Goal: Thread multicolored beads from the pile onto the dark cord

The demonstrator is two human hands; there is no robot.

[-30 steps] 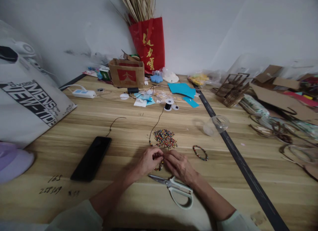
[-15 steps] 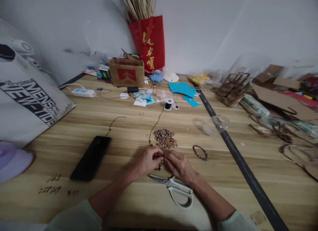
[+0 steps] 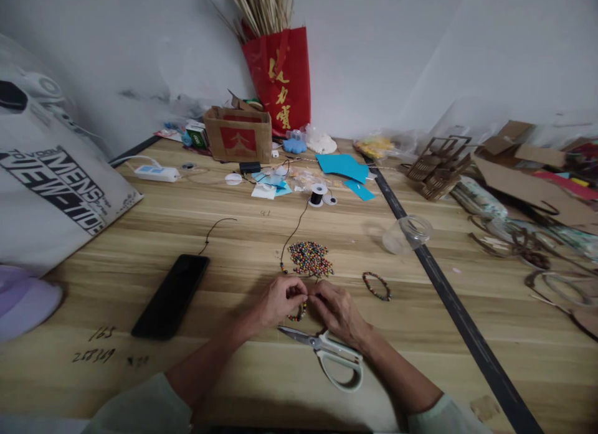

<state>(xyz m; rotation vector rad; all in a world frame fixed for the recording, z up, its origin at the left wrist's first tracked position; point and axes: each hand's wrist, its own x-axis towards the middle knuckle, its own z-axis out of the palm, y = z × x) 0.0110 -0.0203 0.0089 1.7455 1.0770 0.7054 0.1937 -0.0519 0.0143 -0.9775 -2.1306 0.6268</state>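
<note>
Very little has moved since a second ago: the beaded strand shows a little more of its curve below the fingers, and the right hand has shifted only slightly. Take that strand as the centre of a clock face. The left hand sits toward ten o'clock, thumb and forefinger pinched on the strand's upper end, the beads hanging in a small loop beneath. The right hand lies at three, its fingertips drawn in to meet the left's; whether they grip the strand's end is too small to tell.

At twelve, just beyond the hands, a pile of loose beads in mixed colours rests on the wooden table. Farther out at twelve stands a spool of black thread; its dark cord runs down past the pile's left edge, where a few beads sit. A finished-looking bracelet lies between two and three, and a clear plastic container at two. Scissors lie at five, near the right hand, blades pointing toward ten. A black phone rests at nine, well apart.
</note>
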